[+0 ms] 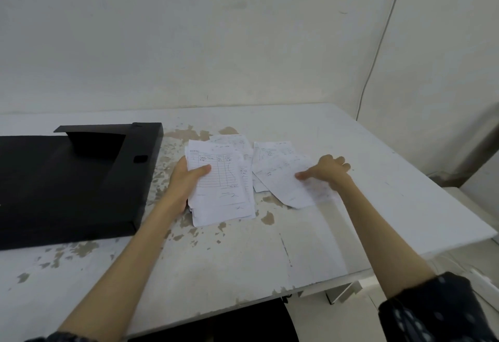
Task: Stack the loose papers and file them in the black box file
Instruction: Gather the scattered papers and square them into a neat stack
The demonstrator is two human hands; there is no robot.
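White paint: flaking off the bench [243, 255], brown patches showing through around the papers; one view only, from the head camera
Black box file [75, 179]: lying open and flat on the bench's left side, lid thrown back, interior bare as far as I can see; placed just beside the papers, so filing should need only a short carry
Stack [221, 188]: a gathered sheaf of printed, handwritten slips, lower edges uneven and fanned; it sits right of the box file, its bottom corner near or on the bench
Left hand [186, 179]: grip clamped on the stack, thumb across the top sheet, fingers hidden beneath; held this way to pin the collected sheets together while more are added
Loose papers [272, 163]: several sheets overlapping untidily in mid-bench, some peeking out behind the stack
Right hand [328, 171]: grip together on one loose sheet [294, 185], thumb on top at its right edge; the sheet looks partly lifted and blurred, probably bound for the stack
Progress: judged midway through gathering; squaring the edges and filing not yet done
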